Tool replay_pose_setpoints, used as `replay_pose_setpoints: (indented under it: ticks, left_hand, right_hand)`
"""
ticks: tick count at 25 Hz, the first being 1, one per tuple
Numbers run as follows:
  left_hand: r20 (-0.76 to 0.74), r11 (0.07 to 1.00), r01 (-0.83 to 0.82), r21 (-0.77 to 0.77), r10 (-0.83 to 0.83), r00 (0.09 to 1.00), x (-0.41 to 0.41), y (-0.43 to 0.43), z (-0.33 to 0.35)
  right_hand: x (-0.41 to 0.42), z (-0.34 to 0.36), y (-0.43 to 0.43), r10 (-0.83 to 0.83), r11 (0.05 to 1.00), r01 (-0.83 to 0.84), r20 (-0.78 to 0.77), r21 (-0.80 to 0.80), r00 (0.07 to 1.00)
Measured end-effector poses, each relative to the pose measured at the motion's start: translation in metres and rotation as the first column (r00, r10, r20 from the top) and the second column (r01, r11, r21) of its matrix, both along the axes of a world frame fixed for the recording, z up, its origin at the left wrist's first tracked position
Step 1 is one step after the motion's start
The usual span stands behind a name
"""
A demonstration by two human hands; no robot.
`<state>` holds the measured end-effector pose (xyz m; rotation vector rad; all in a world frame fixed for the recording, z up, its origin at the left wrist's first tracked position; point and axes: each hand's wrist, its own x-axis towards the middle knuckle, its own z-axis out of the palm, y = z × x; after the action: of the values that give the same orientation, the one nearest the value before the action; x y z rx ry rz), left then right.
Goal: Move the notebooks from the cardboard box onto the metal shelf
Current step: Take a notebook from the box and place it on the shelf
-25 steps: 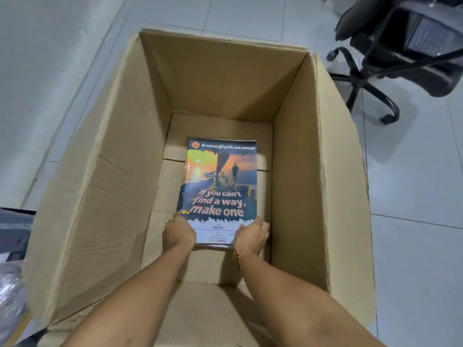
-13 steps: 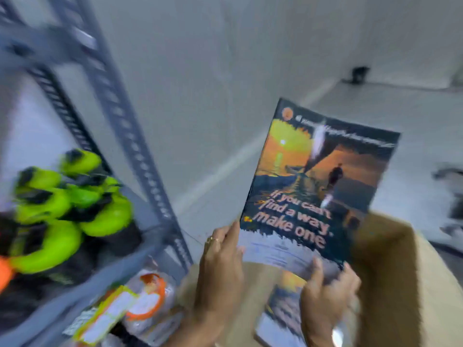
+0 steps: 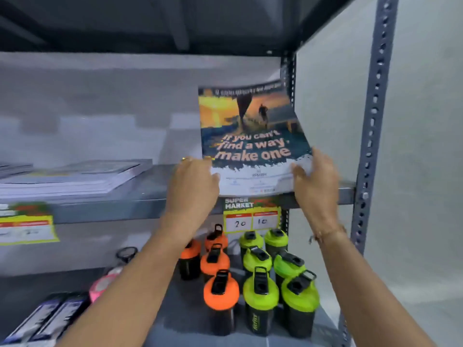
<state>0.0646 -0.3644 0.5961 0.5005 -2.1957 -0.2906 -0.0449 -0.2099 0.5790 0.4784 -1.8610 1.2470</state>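
A notebook [image 3: 250, 136] with a sunset cover reading "If you can't find a way, make one" is held upright over the right end of the grey metal shelf [image 3: 160, 194]. My left hand [image 3: 195, 181] grips its lower left corner. At the lower right corner, my right hand [image 3: 315, 181] holds the other side. A flat stack of notebooks [image 3: 75, 179] lies on the same shelf board to the left. The cardboard box is out of view.
Orange-lidded bottles [image 3: 218, 279] and green-lidded bottles [image 3: 273, 279] stand on the board below. A "Super Market" price tag [image 3: 250, 216] hangs from the shelf edge, another tag [image 3: 27, 224] at left. A perforated upright post [image 3: 373, 121] bounds the right side.
The notebook came up out of the cardboard box and swung left to the shelf. Both hands stayed on its lower corners. The view turned from the box to the shelf.
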Motion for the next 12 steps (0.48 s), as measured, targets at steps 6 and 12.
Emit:
replay_pose_setpoints:
  ticks: [6,12]
  left_hand:
    - [0.42,0.995,-0.1,-0.007,0.093,0.903,-0.038,-0.013,0.011]
    - [-0.229,0.847,0.025,-0.532,-0.172,0.958,-0.049,0.065,-0.049]
  right_hand:
    - [-0.028,0.023,-0.011,-0.3,0.822,0.137,0.215,0.553,0.93]
    - [0.008,-0.071,0.053,-0.267,0.961,0.276,-0.323,-0.017,0.908]
